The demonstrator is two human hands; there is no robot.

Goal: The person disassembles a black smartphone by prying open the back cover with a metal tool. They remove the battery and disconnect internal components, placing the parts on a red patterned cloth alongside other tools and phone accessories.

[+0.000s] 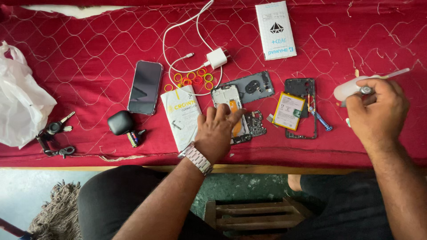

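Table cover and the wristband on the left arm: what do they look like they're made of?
The table cover looks like red woven fabric, matte, stitched with pale thread in a wavy net, with a frayed front edge. The wristband by the left hand looks like polished metal: silvery, shiny links.

Intact black smartphone (145, 87), white charger with cable (216, 58), black earbud case (120, 122), keys (54, 129), white plastic bag (20, 102)

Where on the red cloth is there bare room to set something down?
Free: the stretch between the white plastic bag and the intact phone, and the upper right beyond the white packet. Crowded: the middle, around the left hand and opened phone frame.
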